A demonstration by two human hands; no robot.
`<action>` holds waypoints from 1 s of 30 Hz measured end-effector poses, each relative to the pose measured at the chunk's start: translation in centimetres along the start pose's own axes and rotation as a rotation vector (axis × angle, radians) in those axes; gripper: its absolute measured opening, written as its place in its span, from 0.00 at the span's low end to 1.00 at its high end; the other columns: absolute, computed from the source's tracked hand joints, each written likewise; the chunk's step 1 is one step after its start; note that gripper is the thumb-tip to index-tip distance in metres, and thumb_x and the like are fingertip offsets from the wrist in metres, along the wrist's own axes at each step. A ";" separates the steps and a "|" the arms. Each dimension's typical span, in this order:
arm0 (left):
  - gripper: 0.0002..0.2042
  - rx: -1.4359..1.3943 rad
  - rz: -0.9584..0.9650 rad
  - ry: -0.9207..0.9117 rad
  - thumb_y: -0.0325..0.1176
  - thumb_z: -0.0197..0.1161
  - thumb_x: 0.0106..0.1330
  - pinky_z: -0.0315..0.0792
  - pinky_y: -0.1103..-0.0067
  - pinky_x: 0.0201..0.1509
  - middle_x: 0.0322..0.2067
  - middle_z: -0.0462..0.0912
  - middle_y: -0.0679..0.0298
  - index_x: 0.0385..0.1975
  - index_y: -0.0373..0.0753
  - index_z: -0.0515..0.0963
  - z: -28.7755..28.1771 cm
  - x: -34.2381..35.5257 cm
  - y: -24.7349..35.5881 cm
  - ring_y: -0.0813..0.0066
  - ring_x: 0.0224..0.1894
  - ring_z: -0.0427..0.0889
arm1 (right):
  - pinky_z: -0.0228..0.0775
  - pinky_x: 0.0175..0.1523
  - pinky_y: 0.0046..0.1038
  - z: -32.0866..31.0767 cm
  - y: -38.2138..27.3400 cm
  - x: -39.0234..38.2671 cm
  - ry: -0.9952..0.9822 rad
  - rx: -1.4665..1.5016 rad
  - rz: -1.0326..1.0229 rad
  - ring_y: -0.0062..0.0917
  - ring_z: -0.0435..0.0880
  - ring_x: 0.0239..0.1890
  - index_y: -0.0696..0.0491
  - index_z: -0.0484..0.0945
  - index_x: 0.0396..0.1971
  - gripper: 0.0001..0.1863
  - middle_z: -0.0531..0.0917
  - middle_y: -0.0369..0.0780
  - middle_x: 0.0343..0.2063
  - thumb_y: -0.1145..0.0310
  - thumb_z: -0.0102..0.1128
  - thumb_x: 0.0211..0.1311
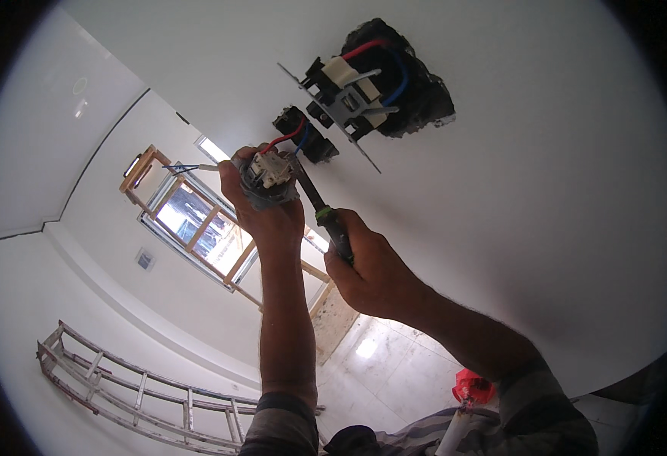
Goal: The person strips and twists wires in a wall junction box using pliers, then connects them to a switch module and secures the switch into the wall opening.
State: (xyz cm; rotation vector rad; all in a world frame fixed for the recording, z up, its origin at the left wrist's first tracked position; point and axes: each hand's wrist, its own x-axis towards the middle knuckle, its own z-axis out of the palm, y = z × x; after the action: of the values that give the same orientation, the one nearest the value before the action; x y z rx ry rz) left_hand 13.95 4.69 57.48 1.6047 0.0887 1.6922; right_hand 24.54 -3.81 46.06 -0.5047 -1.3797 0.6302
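left hand [270,222] grips grey-and-white plastic electrical fitting [273,169], red and blue wires [281,139] | right hand [373,267] clasps black-handled screwdriver [324,216] | smooth white wall [516,175] beyond hands | metal ladder [142,389] below-left

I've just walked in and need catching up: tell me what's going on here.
A person's left hand holds a fitting; its red wire and blue wire run to a small hole in the wall. The right hand grips a screwdriver, its tip by the fitting's side; whether they touch is unclear. A second fitting stands out from a larger hole, also wired in red and blue.
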 end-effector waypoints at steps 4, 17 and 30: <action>0.22 0.071 0.054 0.060 0.55 0.47 0.79 0.78 0.73 0.45 0.41 0.79 0.60 0.44 0.40 0.73 0.2 -0.2 -0.3 0.70 0.39 0.82 | 0.72 0.36 0.36 0.2 0.0 0.0 0.011 -0.037 -0.008 0.33 0.80 0.24 0.63 0.62 0.59 0.22 0.77 0.47 0.24 0.74 0.52 0.68; 0.21 -0.003 0.152 -0.064 0.53 0.46 0.79 0.80 0.75 0.45 0.44 0.80 0.56 0.48 0.38 0.70 -0.7 0.5 -1.3 0.67 0.43 0.83 | 0.73 0.40 0.39 -0.4 0.6 0.1 0.029 -0.091 -0.085 0.38 0.81 0.29 0.63 0.66 0.57 0.20 0.77 0.49 0.28 0.74 0.54 0.66; 0.23 0.144 0.145 -0.317 0.55 0.48 0.78 0.81 0.74 0.45 0.46 0.79 0.50 0.48 0.38 0.72 -3.2 2.3 -0.2 0.66 0.43 0.83 | 0.73 0.42 0.37 -0.5 0.7 0.1 0.055 -0.079 -0.042 0.39 0.82 0.31 0.63 0.65 0.59 0.22 0.79 0.50 0.30 0.73 0.54 0.67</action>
State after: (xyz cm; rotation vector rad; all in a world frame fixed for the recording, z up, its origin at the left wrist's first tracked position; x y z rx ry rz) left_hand 11.49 7.59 58.60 2.0109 -0.0682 1.5436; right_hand 25.01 -3.20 45.59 -0.5508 -1.3634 0.5254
